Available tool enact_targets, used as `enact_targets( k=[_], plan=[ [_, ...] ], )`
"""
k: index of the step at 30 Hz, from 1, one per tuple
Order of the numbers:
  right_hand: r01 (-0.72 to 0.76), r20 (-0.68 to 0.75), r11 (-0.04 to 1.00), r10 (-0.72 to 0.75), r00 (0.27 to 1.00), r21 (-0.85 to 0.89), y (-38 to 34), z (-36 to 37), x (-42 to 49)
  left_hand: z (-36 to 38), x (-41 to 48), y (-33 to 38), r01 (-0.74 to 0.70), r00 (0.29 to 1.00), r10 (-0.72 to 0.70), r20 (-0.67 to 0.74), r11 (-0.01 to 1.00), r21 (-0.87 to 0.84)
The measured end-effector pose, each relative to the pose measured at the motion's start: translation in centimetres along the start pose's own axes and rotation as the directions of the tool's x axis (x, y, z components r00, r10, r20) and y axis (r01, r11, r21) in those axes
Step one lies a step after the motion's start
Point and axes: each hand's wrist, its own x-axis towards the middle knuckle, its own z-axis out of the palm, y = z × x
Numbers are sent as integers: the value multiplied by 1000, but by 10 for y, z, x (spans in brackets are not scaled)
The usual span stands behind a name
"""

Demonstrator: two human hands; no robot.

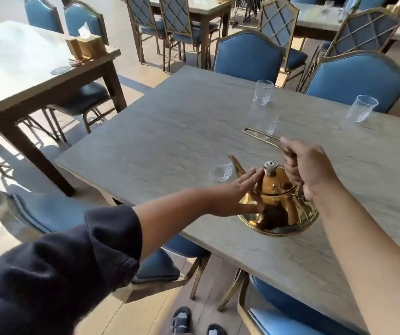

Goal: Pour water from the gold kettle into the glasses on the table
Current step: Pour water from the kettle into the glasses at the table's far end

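The gold kettle [278, 209] stands near the front edge of the grey table [165, 131], spout pointing left toward a small clear glass [222, 172] just beyond its tip. My right hand [308, 165] is closed around the kettle's long gold handle. My left hand [240, 192] lies flat against the kettle's left side, fingers straight and reaching to the lid. A second glass [263, 92] stands at the far edge, a third [362, 111] at the far right. Another glass [272, 126] is faintly visible behind the handle.
Blue padded chairs [247, 54] surround the table on the far, left and near sides. Another table [24, 68] at the left holds a wooden tissue box [86, 44]. My shoes [182, 320] show on the floor below.
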Motion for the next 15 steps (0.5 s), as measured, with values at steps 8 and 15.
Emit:
enact_targets(
  k=[8, 15],
  plan=[
    [-33, -41, 979, 25, 999, -202, -16, 18, 13, -4, 6, -24, -96, 995, 96, -13, 995, 31],
    [-76, -94, 959, 52, 994, -272, -27, 31, 20, -4, 11, -37, -143, 990, 141, -31, 988, -53]
  ],
)
